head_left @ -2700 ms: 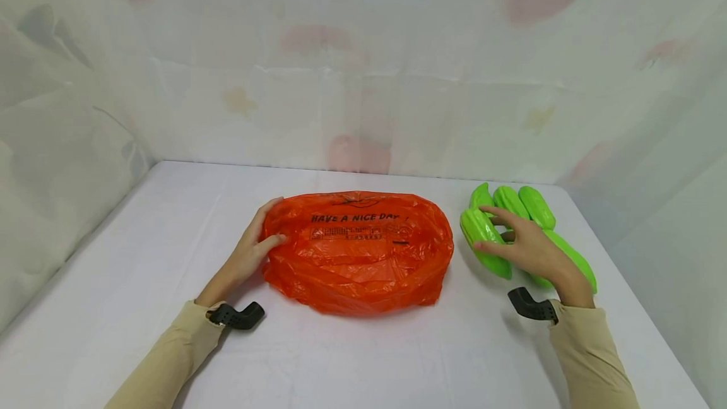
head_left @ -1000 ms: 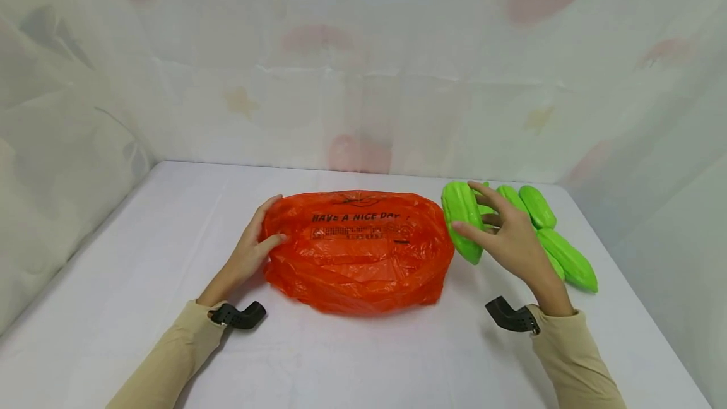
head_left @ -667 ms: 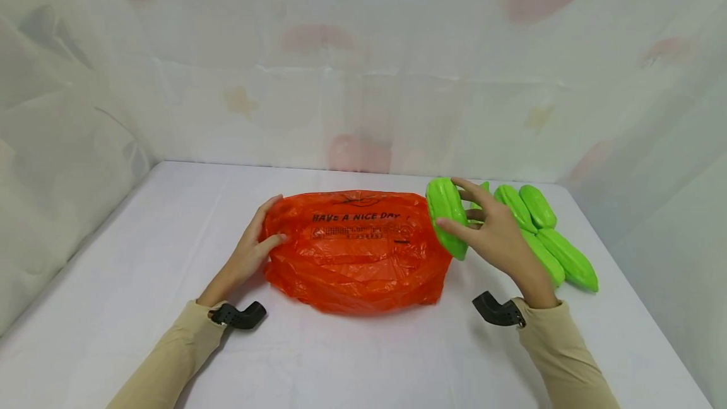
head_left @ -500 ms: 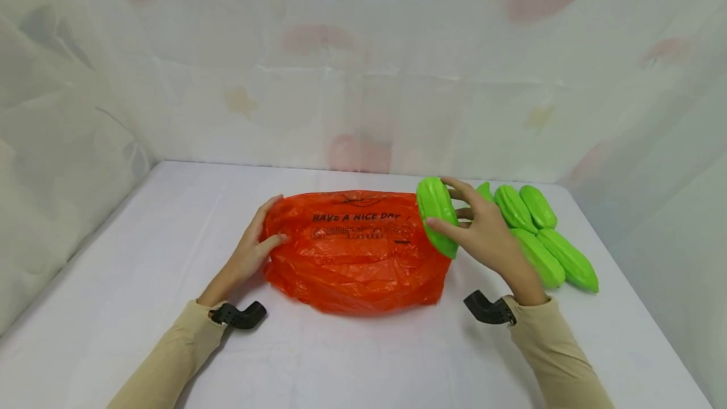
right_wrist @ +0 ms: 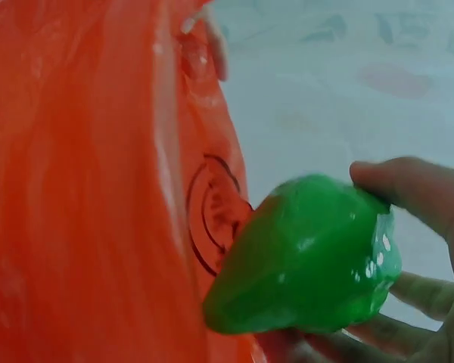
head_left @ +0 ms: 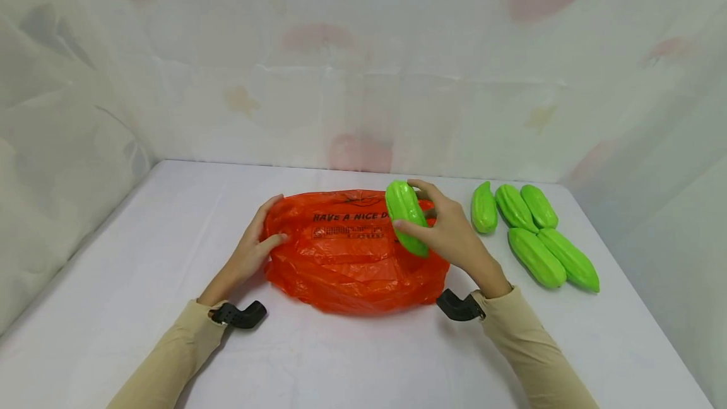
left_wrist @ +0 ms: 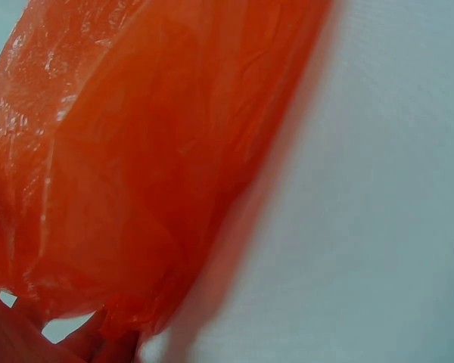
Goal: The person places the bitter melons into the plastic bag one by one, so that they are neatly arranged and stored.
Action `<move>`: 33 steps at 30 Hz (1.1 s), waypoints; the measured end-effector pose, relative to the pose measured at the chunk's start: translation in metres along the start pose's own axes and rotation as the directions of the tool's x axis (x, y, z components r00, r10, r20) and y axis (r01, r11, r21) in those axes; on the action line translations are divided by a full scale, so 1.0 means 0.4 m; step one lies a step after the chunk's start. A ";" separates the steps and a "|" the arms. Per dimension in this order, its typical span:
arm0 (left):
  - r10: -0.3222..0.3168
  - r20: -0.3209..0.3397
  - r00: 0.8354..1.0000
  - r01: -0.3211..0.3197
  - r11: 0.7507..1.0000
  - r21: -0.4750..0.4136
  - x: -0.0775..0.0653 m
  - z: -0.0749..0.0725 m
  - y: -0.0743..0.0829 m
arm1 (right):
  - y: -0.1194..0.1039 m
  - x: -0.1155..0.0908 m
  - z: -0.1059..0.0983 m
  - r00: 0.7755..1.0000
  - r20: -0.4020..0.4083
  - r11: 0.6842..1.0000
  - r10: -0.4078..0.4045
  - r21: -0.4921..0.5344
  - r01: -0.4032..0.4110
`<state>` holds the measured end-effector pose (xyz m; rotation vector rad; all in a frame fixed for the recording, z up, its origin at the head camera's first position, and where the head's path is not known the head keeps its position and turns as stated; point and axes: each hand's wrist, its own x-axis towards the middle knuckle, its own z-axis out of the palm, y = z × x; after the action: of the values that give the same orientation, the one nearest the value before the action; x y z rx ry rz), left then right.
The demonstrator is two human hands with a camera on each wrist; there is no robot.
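Observation:
An orange-red plastic bag [head_left: 346,270], printed "HAVE A NICE DAY", lies on the table with its mouth spread. At its left edge my left hand [head_left: 250,250] grips the rim, thumb inside and fingers partly hidden behind the plastic. In the left wrist view, those fingers [left_wrist: 30,340] hold the bag's edge at the bottom left. Over the bag's right side, my right hand [head_left: 454,235] holds a bright green ribbed gourd [head_left: 406,214], shiny like a plastic model. The right wrist view shows the gourd [right_wrist: 310,257] between thumb and fingers, beside the bag's wall [right_wrist: 98,189].
Several similar green gourds [head_left: 536,257] lie grouped on the right of the white table [head_left: 352,365]. A pale curtain [head_left: 363,81] with pink and yellow prints hangs behind and at both sides. Each wrist carries a black bracket [head_left: 241,315].
My right hand has taken the gourd from the group and carried it left, from beside the bag to over its right side. The left hand stays at the bag's edge.

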<state>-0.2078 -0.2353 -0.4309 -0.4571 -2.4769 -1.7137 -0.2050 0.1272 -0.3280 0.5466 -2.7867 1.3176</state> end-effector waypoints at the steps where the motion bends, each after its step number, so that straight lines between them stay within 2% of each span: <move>1: -0.001 0.000 1.000 0.001 1.000 0.002 0.000 0.000 0.001 | -0.003 0.004 0.006 1.000 0.005 1.000 -0.003 -0.002 0.003; 14: -0.017 0.012 1.000 0.017 1.000 0.011 0.000 -0.001 0.001 | -0.029 0.038 0.061 0.999 0.046 0.999 -0.028 -0.032 0.029; 23: -0.026 0.018 0.999 0.026 1.000 0.018 -0.002 -0.004 -0.001 | -0.050 0.051 0.102 0.992 0.123 1.000 0.024 0.012 -0.026; 33: -0.025 0.018 1.000 0.025 1.000 0.016 0.000 -0.005 0.001 | -0.074 0.059 0.150 0.987 0.158 0.999 0.037 0.000 -0.037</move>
<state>-0.2078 -0.2369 -0.4297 -0.4448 -2.5173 -1.7056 -0.2094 0.0578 -0.3408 0.6295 -2.9348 1.3414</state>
